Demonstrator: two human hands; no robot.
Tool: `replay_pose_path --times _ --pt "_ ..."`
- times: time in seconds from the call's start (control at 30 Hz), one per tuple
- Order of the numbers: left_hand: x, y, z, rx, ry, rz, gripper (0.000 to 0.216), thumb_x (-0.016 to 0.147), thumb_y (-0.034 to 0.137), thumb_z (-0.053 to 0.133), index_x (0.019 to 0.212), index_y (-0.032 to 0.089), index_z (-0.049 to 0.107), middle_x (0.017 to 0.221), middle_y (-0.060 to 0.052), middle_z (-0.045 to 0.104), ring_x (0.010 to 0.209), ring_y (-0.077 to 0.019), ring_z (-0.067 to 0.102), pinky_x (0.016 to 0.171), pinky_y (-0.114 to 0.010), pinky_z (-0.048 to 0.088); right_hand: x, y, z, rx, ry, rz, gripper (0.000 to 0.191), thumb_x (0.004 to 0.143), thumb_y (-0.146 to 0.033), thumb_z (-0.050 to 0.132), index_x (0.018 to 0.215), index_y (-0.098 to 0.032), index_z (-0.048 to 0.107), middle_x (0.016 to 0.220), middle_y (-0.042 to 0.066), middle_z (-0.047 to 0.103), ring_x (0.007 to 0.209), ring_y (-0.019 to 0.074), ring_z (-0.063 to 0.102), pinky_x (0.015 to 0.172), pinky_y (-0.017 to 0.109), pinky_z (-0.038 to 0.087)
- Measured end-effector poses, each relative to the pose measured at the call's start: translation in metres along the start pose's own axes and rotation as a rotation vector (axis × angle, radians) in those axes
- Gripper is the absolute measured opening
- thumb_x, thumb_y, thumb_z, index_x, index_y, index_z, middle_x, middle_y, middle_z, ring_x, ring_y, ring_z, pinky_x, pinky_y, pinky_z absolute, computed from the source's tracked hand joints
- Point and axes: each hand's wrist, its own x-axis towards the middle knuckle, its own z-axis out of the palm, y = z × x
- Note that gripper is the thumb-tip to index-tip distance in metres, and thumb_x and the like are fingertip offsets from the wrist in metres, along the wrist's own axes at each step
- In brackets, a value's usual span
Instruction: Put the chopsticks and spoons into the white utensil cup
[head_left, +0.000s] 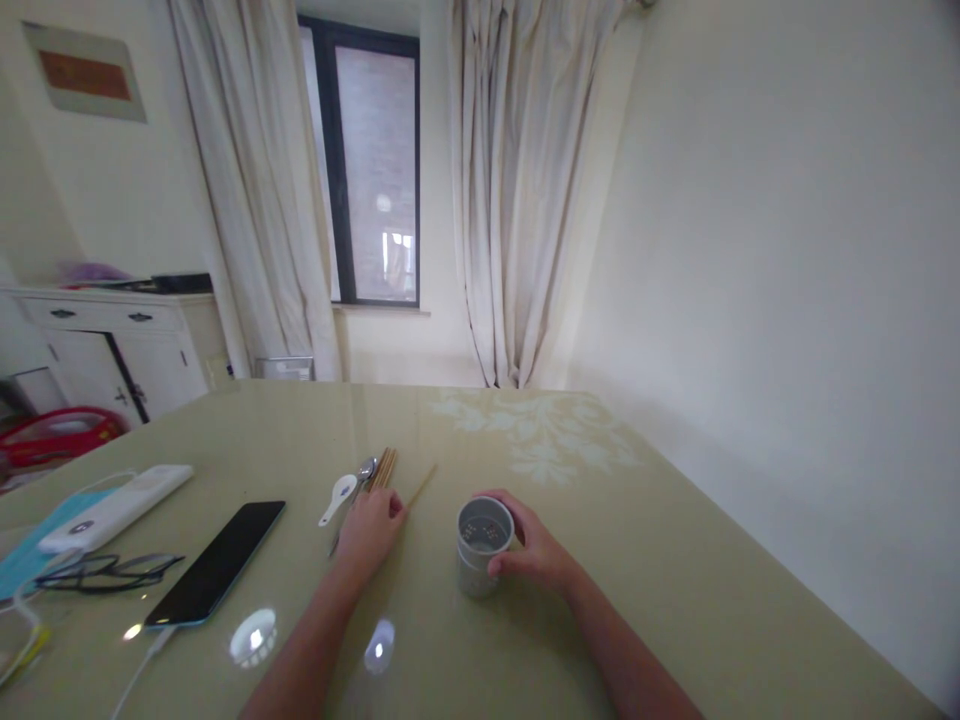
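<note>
My right hand point(532, 545) is wrapped around the right side of a grey utensil holder point(474, 572), which stands upright on the table. Small holes show in its bottom, and nothing is inside. To the left, my left hand point(371, 525) is closed over the near part of a bundle of wooden chopsticks point(384, 468); its fingertips are partly hidden. A single chopstick point(422, 486) slants away from beside the thumb. Left of the bundle lie a metal spoon point(367, 467), its handle running partly under my hand, and a white ceramic spoon point(339, 497).
On the glossy table point(420, 640), a black phone point(217, 565) with a cable lies at left. Beyond it are glasses point(109, 573), a white power bank point(116, 508) and a blue mask point(30, 545). A wall point(810, 350) borders the table's right side.
</note>
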Motion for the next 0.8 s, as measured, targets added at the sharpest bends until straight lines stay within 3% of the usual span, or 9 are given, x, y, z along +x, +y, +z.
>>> replay_pose_path --times 0.27,0.47,0.6,0.8 --pt "0.001 0.004 0.008 -0.232 0.048 0.090 0.018 0.090 0.024 0.057 0.084 0.022 0.074 0.094 -0.015 0.081 0.096 -0.0329 0.075 0.091 -0.044 0.054 0.000 -0.002 0.001 0.050 -0.017 0.028 0.094 0.053 -0.057 0.104 0.132 -0.022 0.066 0.127 0.011 0.072 0.124 0.0344 0.067 0.109 0.045 0.047" --pt "-0.002 0.030 -0.003 -0.738 0.163 0.153 0.029 0.091 0.048 0.060 0.096 0.023 0.074 0.093 -0.009 0.080 0.086 -0.0274 0.076 0.076 -0.039 0.059 -0.001 -0.004 0.000 0.054 -0.024 0.049 0.096 0.052 -0.059 0.104 0.133 -0.022 0.067 0.131 0.012 0.072 0.127 0.0365 0.065 0.112 0.047 0.047" --pt "-0.013 0.045 -0.009 -0.930 0.206 0.138 0.036 0.095 0.057 0.059 0.103 0.022 0.066 0.092 -0.006 0.075 0.079 -0.0220 0.075 0.064 -0.031 0.058 -0.001 -0.007 -0.001 0.048 -0.046 0.053 0.099 0.052 -0.064 0.102 0.136 -0.022 0.067 0.134 0.013 0.072 0.131 0.0386 0.064 0.114 0.049 0.045" --pt "-0.032 0.058 -0.014 -0.822 0.329 0.236 0.037 0.102 0.054 0.054 0.109 0.021 0.070 0.073 0.001 0.065 0.061 -0.0156 0.060 0.057 -0.026 0.048 -0.004 -0.011 -0.005 0.016 -0.021 0.021 0.096 0.069 -0.081 0.085 0.143 -0.024 0.065 0.136 0.014 0.071 0.128 0.0383 0.065 0.111 0.050 0.048"
